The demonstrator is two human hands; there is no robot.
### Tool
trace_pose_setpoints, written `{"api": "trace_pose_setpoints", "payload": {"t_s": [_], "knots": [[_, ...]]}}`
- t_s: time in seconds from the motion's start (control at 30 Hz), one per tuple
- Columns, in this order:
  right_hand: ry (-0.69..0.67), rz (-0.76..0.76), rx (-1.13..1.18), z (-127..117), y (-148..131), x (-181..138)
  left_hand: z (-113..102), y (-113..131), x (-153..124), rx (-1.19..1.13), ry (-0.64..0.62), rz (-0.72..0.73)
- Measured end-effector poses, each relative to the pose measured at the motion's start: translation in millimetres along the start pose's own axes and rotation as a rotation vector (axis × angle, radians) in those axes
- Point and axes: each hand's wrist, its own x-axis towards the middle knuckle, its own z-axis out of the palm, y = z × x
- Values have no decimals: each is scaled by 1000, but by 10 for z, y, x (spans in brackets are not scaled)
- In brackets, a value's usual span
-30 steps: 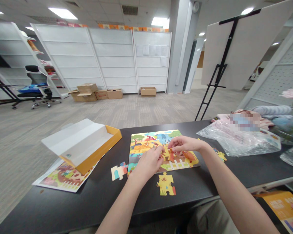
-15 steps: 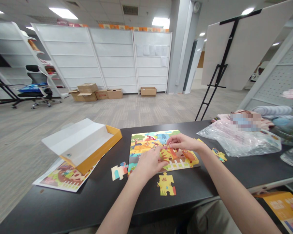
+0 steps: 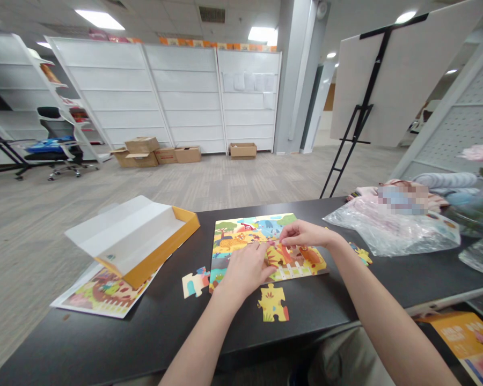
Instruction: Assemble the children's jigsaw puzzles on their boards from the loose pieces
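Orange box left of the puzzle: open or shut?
Open. The orange box has its lid flap folded back, white inside showing; looks empty.

Two hands, a left hand (image 3: 244, 269) and a right hand (image 3: 306, 234), one puzzle (image 3: 241, 238). Three loose pieces on one bench (image 3: 145, 335) — a yellow piece (image 3: 272, 303), a blue piece (image 3: 195, 282), a far piece (image 3: 361, 253). One open box (image 3: 137, 238), one picture sheet (image 3: 100, 292), one plastic bag (image 3: 390, 233) — one easel (image 3: 356, 115), one office chair (image 3: 54, 150).
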Motion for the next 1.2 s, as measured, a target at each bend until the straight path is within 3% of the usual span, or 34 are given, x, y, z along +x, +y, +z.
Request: {"api": "trace_pose_setpoints", "payload": {"t_s": [0.33,0.77,0.9,1.2], "knots": [[156,145,59,-139,168,-33,16,4,-1,-17,-5,40],[164,108,-26,-168,189,-57,10,-13,-12,0,-28,58],[135,12,20,-113,115,-38,3,-2,-8,-3,-21,64],[-65,-105,112,173,-22,79,10,-11,-5,-78,-43,115]]}}
